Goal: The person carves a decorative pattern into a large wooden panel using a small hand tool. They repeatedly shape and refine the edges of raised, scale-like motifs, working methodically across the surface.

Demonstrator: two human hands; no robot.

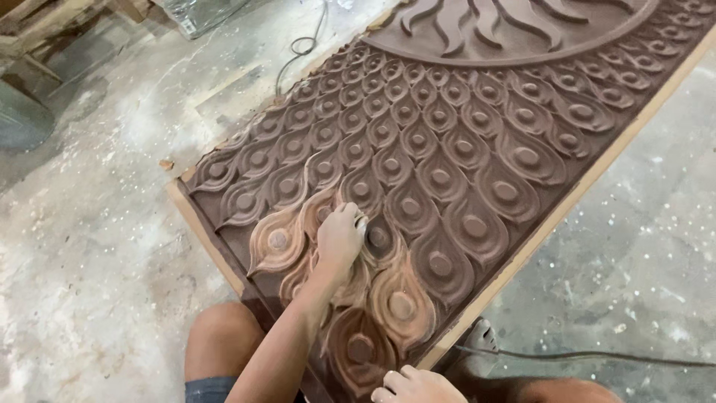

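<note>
**Right hand on near edge, left hand working the panel: small part rubbed pale**

Nearest my view, the right hand (418,386) rests at the panel's near edge, fingers curled under. I cannot tell whether it grips anything. A bare knee (222,334) sits to its left, beside the panel corner.

The left hand (339,235) reaches out over the panel (462,149), fingers pressed together on a small pale pad (363,222), which I take to be an abrasive. The pad lies against a carved feather in the near rows.

The panel lies flat on the dusty floor (89,246) and runs away from me to the upper right. It is carved in overlapping feather scales, with a sunburst (522,26) at the far end.

Findings on progress, as my judgement:
- A handful of feathers (403,306) around and below the left hand show a lighter, orange-tan surface. I read these as worked.
- All the other rows and the sunburst are an even dark brown, apparently untouched.
- Only the near corner is done, and most of the panel is left.

Also noted: a cable (597,357) runs along the floor to the right, ending near a grey fitting (481,336) at the panel edge. A second cord (302,45) lies beyond the far left side
</note>
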